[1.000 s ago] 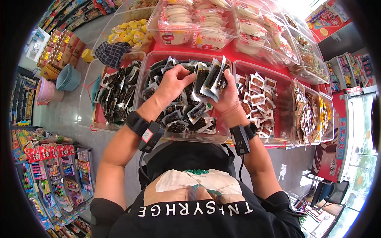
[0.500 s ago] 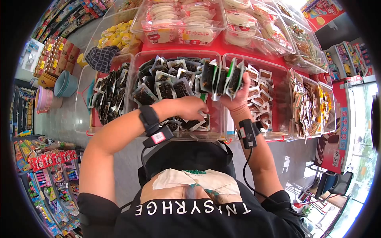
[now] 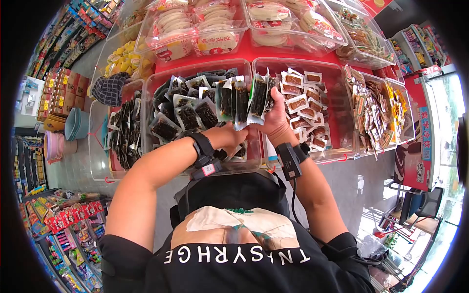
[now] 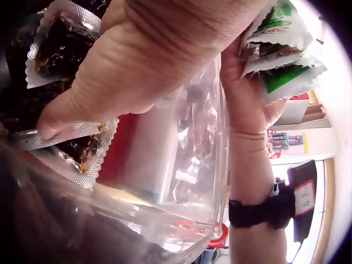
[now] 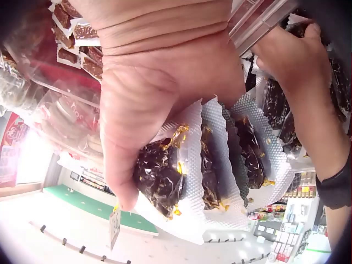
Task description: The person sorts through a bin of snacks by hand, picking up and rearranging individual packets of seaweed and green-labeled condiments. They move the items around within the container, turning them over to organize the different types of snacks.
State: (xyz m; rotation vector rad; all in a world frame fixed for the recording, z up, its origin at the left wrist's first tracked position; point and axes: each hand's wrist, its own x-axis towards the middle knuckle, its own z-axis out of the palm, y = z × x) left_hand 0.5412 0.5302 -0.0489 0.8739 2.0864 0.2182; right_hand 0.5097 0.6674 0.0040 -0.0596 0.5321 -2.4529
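My right hand [image 3: 276, 119] grips a row of several dark snack packets [image 3: 240, 101], upright with clear fronts, silvery crimped edges and some green print. In the right wrist view its thumb lies along the nearest packet [image 5: 160, 181]. My left hand [image 3: 230, 136] is low in the clear bin [image 3: 258, 154], at its front right, among more dark packets [image 3: 188, 117]. In the left wrist view its thumb [image 4: 60, 113] touches the edge of one small packet [image 4: 82, 157]. The other fingers are hidden there, so I cannot tell whether they pinch it.
Right of the bin is another with brown-filled packets [image 3: 298, 105], then wrapped sticks [image 3: 369, 110]. Dark packets [image 3: 128, 132] fill a bin to the left, near a checked cloth [image 3: 110, 90]. Behind, raised tubs hold bagged round white cakes [image 3: 215, 29]. Bin walls stand between the compartments.
The left hand has left the held row and gone down to the bin's front right among the loose packets. The right hand keeps its packets raised. The head view has shifted right.
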